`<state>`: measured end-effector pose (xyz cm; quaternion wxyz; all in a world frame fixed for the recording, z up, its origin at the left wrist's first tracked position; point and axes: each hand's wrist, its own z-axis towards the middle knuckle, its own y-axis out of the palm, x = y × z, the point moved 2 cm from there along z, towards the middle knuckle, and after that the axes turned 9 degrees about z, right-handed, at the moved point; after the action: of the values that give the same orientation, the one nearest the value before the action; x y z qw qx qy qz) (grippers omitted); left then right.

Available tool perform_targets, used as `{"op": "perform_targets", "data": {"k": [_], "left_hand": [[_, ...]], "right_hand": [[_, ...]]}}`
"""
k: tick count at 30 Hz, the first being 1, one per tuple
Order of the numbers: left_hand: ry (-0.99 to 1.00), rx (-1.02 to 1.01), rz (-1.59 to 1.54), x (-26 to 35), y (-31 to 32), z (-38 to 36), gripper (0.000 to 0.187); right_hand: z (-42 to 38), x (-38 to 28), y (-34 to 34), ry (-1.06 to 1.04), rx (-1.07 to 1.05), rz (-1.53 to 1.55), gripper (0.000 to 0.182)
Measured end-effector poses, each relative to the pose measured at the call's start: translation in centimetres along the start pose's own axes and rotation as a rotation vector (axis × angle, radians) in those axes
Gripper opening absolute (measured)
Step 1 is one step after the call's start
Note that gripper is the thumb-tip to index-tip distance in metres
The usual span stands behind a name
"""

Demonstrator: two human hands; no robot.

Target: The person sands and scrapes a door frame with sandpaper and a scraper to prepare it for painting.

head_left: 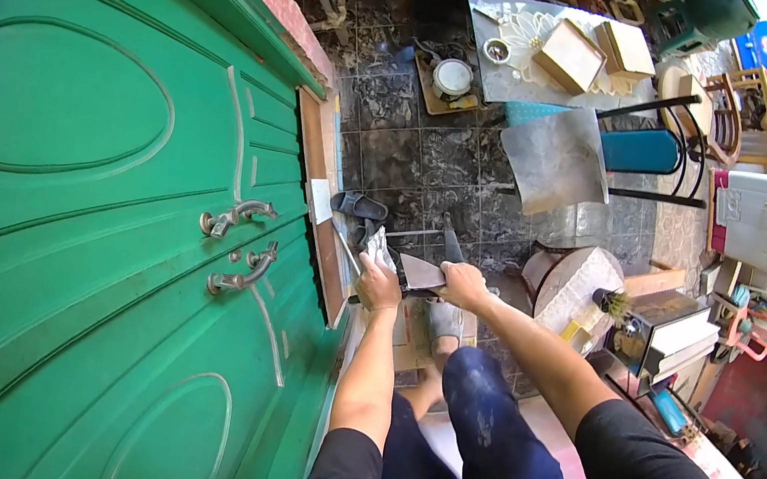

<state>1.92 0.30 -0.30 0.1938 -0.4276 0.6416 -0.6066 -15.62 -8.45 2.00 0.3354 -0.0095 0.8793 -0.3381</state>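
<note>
My right hand [465, 286] is wrapped round a putty knife [420, 273], its wide flat blade pointing left toward my other hand. My left hand [379, 285] is closed, with a crumpled whitish piece of plastic [380, 247] sticking up from its fingers. A dark bar-like part shows between the two hands, just under the blade. Both hands are in front of my knees, beside the edge of a green door [145, 149] with metal handles [240, 278]. Pale filler-like lines run along the door's mouldings.
Dark sandals [359, 206] lie on the smeared tile floor [393, 155]. Beyond them stand a white bucket [452, 79] and a low table [520, 88] with wooden boxes. A grey sheet [559, 162] leans on a blue chair [642, 152]. Clutter lines the right side.
</note>
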Motion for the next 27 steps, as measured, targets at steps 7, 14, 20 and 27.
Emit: {"op": "perform_targets", "data": {"k": [7,14,20,27], "left_hand": [[-0.085,-0.196,0.034,0.0,0.4,0.3,0.03],[-0.117,-0.237,-0.068,-0.5,0.4,0.3,0.043],[-0.232,-0.08,-0.243,0.5,-6.7,-1.1,0.056],[-0.172,-0.112,-0.378,2.1,-22.7,-4.9,0.038]], "right_hand": [[-0.2,-1.2,-1.0,0.099,-0.073,0.009,0.08],[-1.6,-2.5,-2.3,0.128,-0.129,-0.017,0.071],[-6.4,-7.0,-7.1,0.268,-0.068,0.143,0.083],[-15.6,-16.5,-15.8,0.16,-0.112,0.266,0.108]]}}
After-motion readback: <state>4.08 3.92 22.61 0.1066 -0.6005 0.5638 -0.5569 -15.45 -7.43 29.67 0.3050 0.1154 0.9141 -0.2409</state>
